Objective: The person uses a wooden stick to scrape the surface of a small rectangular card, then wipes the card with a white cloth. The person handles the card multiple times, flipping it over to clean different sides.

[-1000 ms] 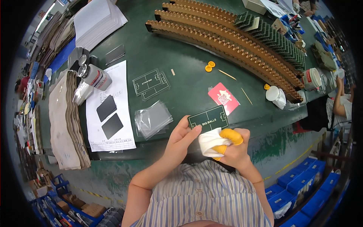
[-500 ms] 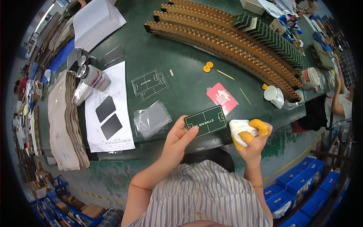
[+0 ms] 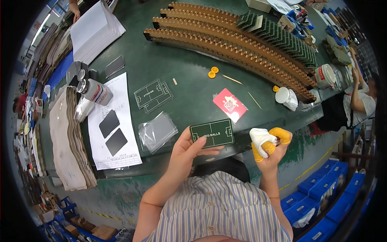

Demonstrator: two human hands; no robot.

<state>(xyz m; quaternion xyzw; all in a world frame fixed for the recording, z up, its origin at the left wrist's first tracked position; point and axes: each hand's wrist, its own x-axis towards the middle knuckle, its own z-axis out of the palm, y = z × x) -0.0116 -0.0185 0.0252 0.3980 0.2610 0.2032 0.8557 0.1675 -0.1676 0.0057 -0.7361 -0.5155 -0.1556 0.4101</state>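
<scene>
A dark green card (image 3: 221,138) with white pitch-like lines is pinched along its left end by my left hand (image 3: 184,150), thumb on top and fingers underneath. Off to its right, my right hand (image 3: 273,156) grips a bunched white cloth (image 3: 261,141); yellow finger covers (image 3: 281,134) sit on its fingertips. The cloth and the card are apart. Beyond the card, a red card (image 3: 230,105) lies on the green table. Clear printed sheets (image 3: 153,96) and a pile of clear film pieces (image 3: 158,131) lie left of the card.
Long notched wooden racks (image 3: 217,44) cross the far side, with several green cards (image 3: 282,39) standing in one. White paper (image 3: 96,141) with dark plates (image 3: 116,142), a capped bottle (image 3: 98,93) and stacked boards (image 3: 64,141) are left. Wooden sticks (image 3: 232,79) and a white-lidded jar (image 3: 282,96) lie beyond.
The green card has turned from slanting up at the right to nearly level, and more of my left fingers show beneath it. My right hand with the cloth is slightly farther from the card.
</scene>
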